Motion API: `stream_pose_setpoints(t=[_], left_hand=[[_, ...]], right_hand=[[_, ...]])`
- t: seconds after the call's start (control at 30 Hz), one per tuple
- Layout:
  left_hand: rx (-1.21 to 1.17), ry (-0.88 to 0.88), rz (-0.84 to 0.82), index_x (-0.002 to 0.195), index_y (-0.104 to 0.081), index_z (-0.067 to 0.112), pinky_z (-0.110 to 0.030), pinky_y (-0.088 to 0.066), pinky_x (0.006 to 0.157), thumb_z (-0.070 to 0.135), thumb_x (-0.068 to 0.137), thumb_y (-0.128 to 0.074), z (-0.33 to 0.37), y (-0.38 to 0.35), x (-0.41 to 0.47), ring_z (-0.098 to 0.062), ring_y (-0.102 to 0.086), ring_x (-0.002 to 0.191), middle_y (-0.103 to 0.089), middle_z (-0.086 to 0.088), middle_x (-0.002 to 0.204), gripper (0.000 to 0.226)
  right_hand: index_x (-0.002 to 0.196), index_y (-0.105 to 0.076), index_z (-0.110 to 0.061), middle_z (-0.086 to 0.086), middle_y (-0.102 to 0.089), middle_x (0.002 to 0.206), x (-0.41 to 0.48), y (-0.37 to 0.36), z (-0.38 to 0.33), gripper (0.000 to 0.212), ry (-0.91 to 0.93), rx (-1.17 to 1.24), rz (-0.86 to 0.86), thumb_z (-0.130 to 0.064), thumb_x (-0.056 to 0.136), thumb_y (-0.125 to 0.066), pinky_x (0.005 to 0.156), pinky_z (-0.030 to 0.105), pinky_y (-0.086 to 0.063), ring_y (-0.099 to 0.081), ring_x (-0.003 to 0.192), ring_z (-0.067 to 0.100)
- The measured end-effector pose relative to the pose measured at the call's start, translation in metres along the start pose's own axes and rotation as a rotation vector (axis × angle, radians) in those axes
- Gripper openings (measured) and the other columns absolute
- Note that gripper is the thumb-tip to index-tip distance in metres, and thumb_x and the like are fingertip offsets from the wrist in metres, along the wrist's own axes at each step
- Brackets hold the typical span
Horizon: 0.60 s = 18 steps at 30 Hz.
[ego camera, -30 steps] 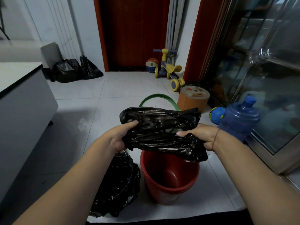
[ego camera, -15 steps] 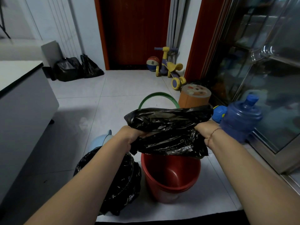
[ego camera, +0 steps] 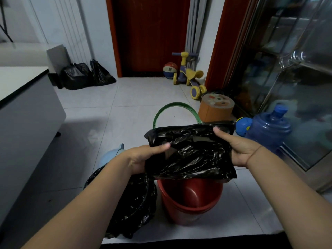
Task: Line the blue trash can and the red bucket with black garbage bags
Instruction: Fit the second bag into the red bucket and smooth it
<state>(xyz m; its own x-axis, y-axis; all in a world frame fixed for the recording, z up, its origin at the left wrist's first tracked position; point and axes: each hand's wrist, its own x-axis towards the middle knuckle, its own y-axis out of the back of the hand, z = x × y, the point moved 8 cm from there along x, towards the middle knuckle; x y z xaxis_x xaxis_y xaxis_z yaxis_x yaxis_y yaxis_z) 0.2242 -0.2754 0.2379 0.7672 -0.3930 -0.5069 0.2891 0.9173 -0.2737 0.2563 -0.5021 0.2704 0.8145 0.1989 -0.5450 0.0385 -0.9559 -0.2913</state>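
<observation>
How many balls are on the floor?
2. A basketball sits beside the yellow ride-on toy; a blue ball lies next to the water jug. Others may be hidden.

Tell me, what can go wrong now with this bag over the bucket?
The black garbage bag, gripped by left hand and right hand, looks bunched; its mouth may not open.
Pulling hard might tear the thin film.
It could snag on the green hoop behind the red bucket.
</observation>
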Motion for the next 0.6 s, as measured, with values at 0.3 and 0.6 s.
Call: stream_pose_setpoints(t=[0.3, 0.6], left_hand=[[0.011, -0.148, 0.658, 0.094, -0.069, 0.005, -0.043, -0.058, 0.076, 0.031, 0.065, -0.085, 0.012, 0.035, 0.002, -0.032, -0.071, 0.077, -0.073, -0.014, 0.084, 0.041], [0.109, -0.008, 0.718, 0.11, -0.06, -0.001, -0.038, -0.05, 0.089, 0.037, 0.085, -0.057, -0.024, 0.02, 0.038, -0.034, -0.061, 0.097, -0.064, -0.017, 0.108, 0.045]], right_hand=[[0.094, -0.065, -0.001, 0.014, -0.066, 0.078, 0.013, 0.022, -0.003, 0.025, 0.217, -0.333, 0.404, -0.014, 0.076, -0.077, 0.064, 0.035, -0.053, -0.063, 0.068, 0.028], [0.1, -0.066, -0.001, 0.016, -0.069, 0.084, 0.03, 0.036, 0.017, 0.023, -0.066, -0.229, 0.167, -0.018, 0.085, -0.065, 0.072, 0.038, -0.055, -0.067, 0.07, 0.029]])
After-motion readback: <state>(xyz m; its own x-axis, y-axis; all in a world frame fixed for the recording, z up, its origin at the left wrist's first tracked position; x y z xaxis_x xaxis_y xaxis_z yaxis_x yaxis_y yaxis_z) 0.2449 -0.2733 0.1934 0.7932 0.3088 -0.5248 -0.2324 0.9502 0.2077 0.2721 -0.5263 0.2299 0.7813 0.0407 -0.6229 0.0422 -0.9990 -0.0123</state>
